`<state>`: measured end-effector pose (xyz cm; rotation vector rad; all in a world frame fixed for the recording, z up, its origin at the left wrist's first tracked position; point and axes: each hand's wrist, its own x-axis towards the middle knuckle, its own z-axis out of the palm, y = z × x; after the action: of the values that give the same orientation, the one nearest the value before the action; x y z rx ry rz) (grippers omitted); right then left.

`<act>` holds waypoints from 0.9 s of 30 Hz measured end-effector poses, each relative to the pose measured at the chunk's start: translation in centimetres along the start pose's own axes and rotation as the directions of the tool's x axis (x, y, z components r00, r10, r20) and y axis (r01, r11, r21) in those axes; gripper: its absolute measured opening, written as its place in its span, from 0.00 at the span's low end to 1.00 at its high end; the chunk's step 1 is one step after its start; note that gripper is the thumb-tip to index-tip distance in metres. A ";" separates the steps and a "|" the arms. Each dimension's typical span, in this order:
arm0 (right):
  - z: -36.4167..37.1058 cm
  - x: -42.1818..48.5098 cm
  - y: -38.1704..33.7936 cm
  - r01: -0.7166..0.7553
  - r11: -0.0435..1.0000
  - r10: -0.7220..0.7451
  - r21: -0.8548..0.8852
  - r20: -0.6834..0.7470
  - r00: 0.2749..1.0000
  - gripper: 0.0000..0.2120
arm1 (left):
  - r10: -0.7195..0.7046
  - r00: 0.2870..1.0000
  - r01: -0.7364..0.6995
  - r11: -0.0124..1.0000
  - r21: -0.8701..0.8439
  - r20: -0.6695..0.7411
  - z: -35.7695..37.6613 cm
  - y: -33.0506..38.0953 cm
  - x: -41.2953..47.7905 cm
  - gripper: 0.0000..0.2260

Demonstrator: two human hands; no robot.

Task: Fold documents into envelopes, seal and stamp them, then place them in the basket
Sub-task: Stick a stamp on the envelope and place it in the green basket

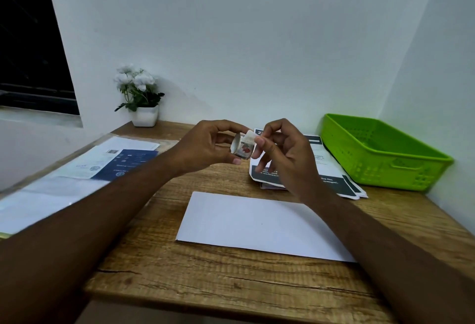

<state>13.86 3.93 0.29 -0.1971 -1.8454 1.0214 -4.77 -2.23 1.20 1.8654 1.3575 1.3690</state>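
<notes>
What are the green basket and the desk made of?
Green basket: looks like moulded plastic, slightly glossy, with a grid of holes in its walls. Desk: matte wood-grain surface with knots and cracks; it could be solid wood or a printed laminate.

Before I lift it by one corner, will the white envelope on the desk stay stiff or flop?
The white envelope lies thin and flat on the wooden desk, so it is probably light and would likely sag from a corner. Its edges hug the wood, so they may be hard to catch; it should slide easily.
</notes>
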 end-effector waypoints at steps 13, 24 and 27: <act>-0.8 0.6 0.5 -0.088 0.987 0.095 0.136 -0.048 0.994 0.05 | 0.000 0.997 -0.021 0.955 0.296 0.071 -1.0 -1.9 0.2 0.25; -1.7 0.5 1.0 -0.167 0.985 0.170 0.050 -0.043 0.985 0.04 | 0.035 0.995 0.031 0.784 0.620 -0.094 -3.4 -4.7 0.7 0.28; -1.8 0.5 1.2 -0.181 0.983 0.181 0.011 -0.028 0.983 0.09 | -0.005 0.996 0.064 0.748 0.660 -0.090 -3.7 -5.5 0.9 0.27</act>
<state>14.74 5.95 0.10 -0.3788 -1.8216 1.1444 -10.49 0.19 -1.29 2.2013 2.1206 1.0090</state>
